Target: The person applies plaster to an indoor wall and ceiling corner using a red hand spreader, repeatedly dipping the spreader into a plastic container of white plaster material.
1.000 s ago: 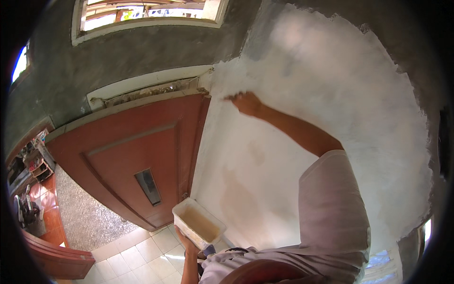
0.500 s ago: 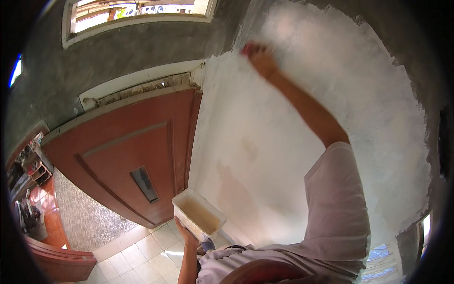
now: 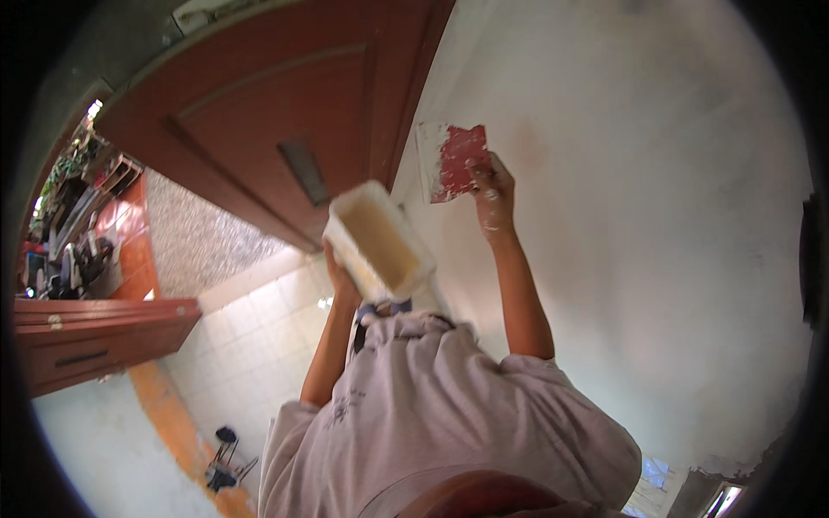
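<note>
My right hand grips a flat red putty spreader, raised in front of the pale wall. White putty coats its left edge and part of its face, and white smears mark my fingers and wrist. My left hand supports a rectangular white plastic tub from its left side and below. The tub is tilted, its opening facing up toward me, with a beige-looking inside. Spreader and tub are apart, the spreader above and right of the tub.
A whitish coated wall fills the right side. An open red-brown door stands at upper left, another red-brown door panel at lower left. Beyond the doorway lie a pebbled strip and clutter. Pale floor tiles lie below.
My right hand has come down from high on the wall, bringing the spreader near the tub. The tub now sits higher in view, and the view has tilted downward.
</note>
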### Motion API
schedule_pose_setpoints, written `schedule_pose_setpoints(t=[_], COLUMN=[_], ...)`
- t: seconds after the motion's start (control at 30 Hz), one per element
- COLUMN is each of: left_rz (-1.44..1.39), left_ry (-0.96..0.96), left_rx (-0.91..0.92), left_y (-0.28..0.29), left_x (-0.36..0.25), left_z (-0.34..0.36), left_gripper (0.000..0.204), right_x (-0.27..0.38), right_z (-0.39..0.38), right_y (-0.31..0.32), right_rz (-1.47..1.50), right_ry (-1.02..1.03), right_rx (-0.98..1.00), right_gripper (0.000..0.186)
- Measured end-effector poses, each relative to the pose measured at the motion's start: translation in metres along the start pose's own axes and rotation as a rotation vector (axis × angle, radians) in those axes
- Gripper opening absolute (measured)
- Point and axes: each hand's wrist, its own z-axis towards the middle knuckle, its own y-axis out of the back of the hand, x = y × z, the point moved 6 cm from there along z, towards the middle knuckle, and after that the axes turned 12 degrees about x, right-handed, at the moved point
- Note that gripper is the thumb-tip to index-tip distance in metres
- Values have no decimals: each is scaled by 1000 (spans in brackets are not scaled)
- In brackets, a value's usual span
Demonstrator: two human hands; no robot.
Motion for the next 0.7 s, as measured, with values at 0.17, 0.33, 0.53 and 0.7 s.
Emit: schedule_pose_setpoints(t=[0.17, 0.33, 0.53, 0.7], left_rz=[26, -52, -37, 95], left_ry=[-25, -76, -120, -218], left_rx=[45, 109, 192, 269], left_y=[-38, -32, -28, -22], left_x=[-9, 13, 34, 43], left_z=[7, 24, 28, 32], left_gripper=[77, 75, 67, 61], right_x=[10, 38, 32, 8], right_z=[-65, -98, -106, -98], right_y=[-6, -30, -77, -87], right_rz=[-46, -648, -969, -1050], right_ry=[-111, -81, -21, -21], right_rx=[-21, 21, 240, 219], right_gripper=[14, 23, 14, 13])
